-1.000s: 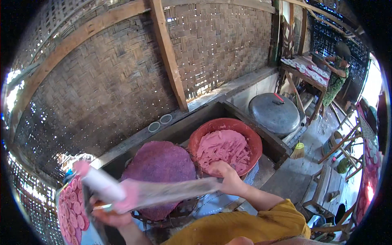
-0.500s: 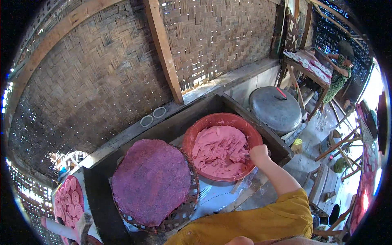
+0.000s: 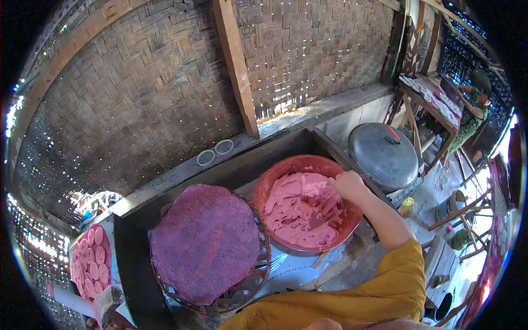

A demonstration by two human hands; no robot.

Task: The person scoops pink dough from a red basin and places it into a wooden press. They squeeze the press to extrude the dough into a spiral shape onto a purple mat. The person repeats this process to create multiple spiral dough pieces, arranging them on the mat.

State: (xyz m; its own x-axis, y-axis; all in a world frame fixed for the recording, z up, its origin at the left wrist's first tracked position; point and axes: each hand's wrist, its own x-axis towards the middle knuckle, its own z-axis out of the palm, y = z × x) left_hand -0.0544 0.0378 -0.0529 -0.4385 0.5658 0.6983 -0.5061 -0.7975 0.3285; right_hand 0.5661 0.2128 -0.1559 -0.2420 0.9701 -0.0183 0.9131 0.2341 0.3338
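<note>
My right hand (image 3: 347, 185) is closed over the pink dough (image 3: 300, 201) at the right side of a red basin (image 3: 272, 234). It grips something dark and pink-smeared whose lower part sits in the dough; its kind is hard to make out. At the lower left edge, the shaded fingers of my left hand (image 3: 116, 323) show in part, around a tool with a wooden block end (image 3: 109, 302) and a pale tube (image 3: 69, 297). Most of that hand is cut off. Beside the basin, a purple-stained cloth (image 3: 206, 247) covers a woven basket (image 3: 242, 294).
Pink coiled rounds (image 3: 91, 261) lie on a tray at the left. Two small rings (image 3: 205, 158) rest on the ledge by the woven wall. A large metal lid (image 3: 383, 155) stands beyond the wooden trough (image 3: 338, 154). Another person (image 3: 472, 113) works at a far table (image 3: 429, 104).
My right hand has moved from the basin's right rim up and inward over the dough. The wooden-ended tool at the lower left has turned. The whole view has shifted slightly.
</note>
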